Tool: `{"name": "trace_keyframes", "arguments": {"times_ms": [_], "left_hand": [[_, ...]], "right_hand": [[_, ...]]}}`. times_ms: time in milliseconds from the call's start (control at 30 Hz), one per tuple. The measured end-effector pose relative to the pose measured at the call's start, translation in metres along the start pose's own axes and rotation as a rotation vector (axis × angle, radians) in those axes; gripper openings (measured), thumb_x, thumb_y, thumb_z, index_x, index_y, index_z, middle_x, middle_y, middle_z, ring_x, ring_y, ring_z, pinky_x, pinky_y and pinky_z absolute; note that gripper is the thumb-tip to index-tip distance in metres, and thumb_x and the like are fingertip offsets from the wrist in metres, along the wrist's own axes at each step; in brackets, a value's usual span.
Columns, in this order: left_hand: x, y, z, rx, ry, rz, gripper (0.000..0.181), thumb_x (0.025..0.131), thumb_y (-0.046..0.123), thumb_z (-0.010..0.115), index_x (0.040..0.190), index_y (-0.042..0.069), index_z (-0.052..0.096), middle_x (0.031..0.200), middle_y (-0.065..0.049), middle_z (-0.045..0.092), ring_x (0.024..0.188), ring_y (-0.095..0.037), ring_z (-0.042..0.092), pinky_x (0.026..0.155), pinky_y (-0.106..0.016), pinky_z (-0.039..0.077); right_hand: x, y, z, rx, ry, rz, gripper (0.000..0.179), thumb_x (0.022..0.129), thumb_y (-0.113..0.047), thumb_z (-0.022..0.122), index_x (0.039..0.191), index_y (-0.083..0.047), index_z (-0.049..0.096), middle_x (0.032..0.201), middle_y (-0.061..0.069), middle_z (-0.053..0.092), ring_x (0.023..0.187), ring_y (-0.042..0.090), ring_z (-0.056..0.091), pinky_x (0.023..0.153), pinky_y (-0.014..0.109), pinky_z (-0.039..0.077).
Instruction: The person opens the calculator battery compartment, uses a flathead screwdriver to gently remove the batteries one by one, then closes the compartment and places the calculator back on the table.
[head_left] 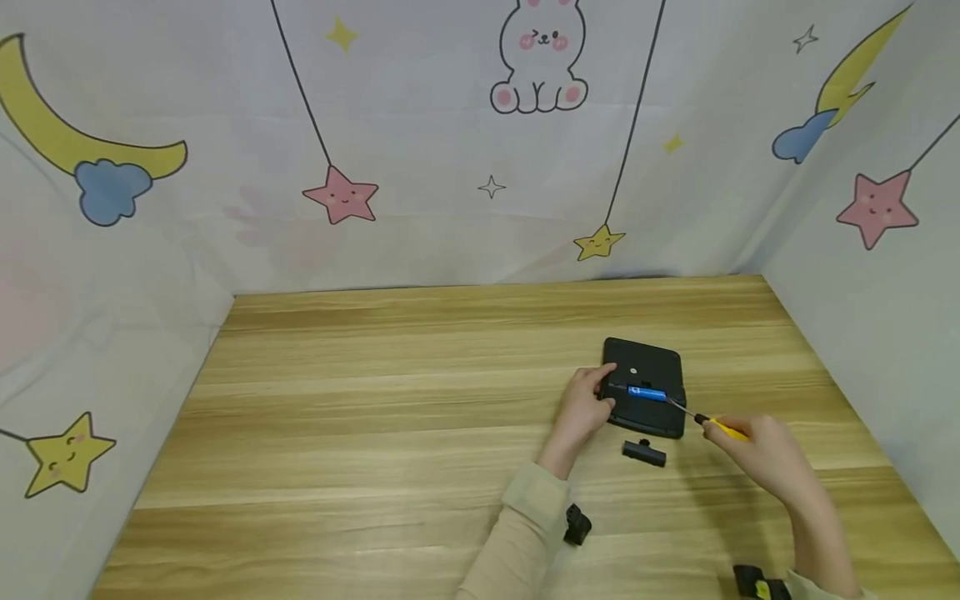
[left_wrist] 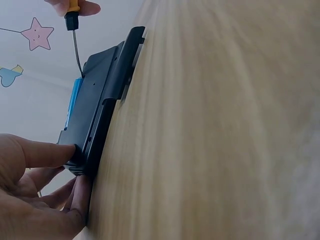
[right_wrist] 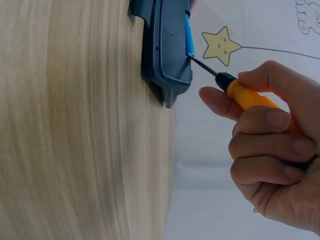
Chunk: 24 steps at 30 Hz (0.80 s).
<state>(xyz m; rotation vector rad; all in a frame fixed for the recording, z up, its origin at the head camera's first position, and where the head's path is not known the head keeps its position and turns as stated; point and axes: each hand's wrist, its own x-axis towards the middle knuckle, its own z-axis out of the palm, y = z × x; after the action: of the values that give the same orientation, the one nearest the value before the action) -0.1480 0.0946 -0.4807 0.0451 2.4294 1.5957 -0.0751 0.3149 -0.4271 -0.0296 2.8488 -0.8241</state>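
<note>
- Left hand [head_left: 585, 408] holds a flat black rounded-corner device [head_left: 652, 419].
- Right hand [head_left: 768, 454] grips a yellow-handled screwdriver [head_left: 701, 418], tip at a blue cylindrical battery [head_left: 647, 393].
- Narrow black piece [head_left: 643, 453] nearby.

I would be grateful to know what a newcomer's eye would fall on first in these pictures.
Most likely the bright blue battery, set in the black device towards the right of the wooden table. Next might come the yellow-handled tool in the right hand, its tip at the battery's right end. High on the pale backdrop behind the table, the cartoon rabbit also stands out.
</note>
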Motion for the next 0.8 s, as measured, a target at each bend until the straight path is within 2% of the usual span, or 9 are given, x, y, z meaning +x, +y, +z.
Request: {"name": "trace_keyframes", "arguments": {"times_ms": [100, 333, 467, 567, 800], "left_hand": [[-0.0003, -0.0001, -0.0004, 0.0, 0.001, 0.007, 0.055, 0.086, 0.0, 0.064, 0.135, 0.023, 0.057, 0.129, -0.004, 0.055, 0.101, -0.013, 0.05, 0.081, -0.024, 0.043], [-0.0013, -0.0002, -0.0015, 0.007, -0.001, 0.008, 0.055, 0.086, 0.0, 0.064, 0.135, 0.023, 0.057, 0.13, -0.004, 0.055, 0.102, -0.014, 0.051, 0.081, -0.024, 0.043], [-0.0019, 0.001, -0.002, 0.008, -0.003, 0.002, 0.055, 0.086, 0.0, 0.064, 0.135, 0.024, 0.057, 0.13, -0.003, 0.055, 0.103, -0.014, 0.051, 0.081, -0.023, 0.043], [-0.002, 0.0017, -0.0021, 0.006, -0.005, -0.001, 0.055, 0.086, 0.001, 0.064, 0.135, 0.024, 0.056, 0.131, -0.003, 0.055, 0.103, -0.014, 0.051, 0.081, -0.023, 0.043], [-0.0012, 0.0011, -0.0014, 0.005, -0.004, 0.005, 0.055, 0.086, 0.001, 0.064, 0.135, 0.023, 0.056, 0.13, -0.004, 0.055, 0.102, -0.014, 0.051, 0.081, -0.024, 0.044]], "right_hand": [[-0.0005, -0.0011, 0.0003, -0.012, 0.011, -0.005, 0.041, 0.096, -0.032, 0.055, 0.11, 0.003, 0.07, 0.11, 0.027, 0.068, 0.1, 0.042, 0.064, 0.076, 0.052, 0.051], [0.0, 0.0001, 0.0028, -0.036, 0.062, -0.016, 0.034, 0.095, -0.03, 0.058, 0.101, -0.001, 0.074, 0.101, 0.02, 0.072, 0.089, 0.028, 0.065, 0.067, 0.035, 0.046], [-0.0011, 0.0002, 0.004, -0.045, 0.078, -0.009, 0.035, 0.095, -0.031, 0.057, 0.103, -0.001, 0.074, 0.103, 0.022, 0.071, 0.092, 0.034, 0.066, 0.069, 0.038, 0.047], [-0.0028, -0.0002, 0.0041, -0.038, 0.08, -0.005, 0.037, 0.096, -0.031, 0.056, 0.105, 0.0, 0.073, 0.105, 0.024, 0.07, 0.097, 0.041, 0.065, 0.072, 0.044, 0.049], [-0.0059, -0.0004, 0.0041, -0.022, 0.082, 0.003, 0.041, 0.097, -0.034, 0.054, 0.108, 0.001, 0.071, 0.107, 0.026, 0.069, 0.101, 0.046, 0.062, 0.077, 0.054, 0.049]]}}
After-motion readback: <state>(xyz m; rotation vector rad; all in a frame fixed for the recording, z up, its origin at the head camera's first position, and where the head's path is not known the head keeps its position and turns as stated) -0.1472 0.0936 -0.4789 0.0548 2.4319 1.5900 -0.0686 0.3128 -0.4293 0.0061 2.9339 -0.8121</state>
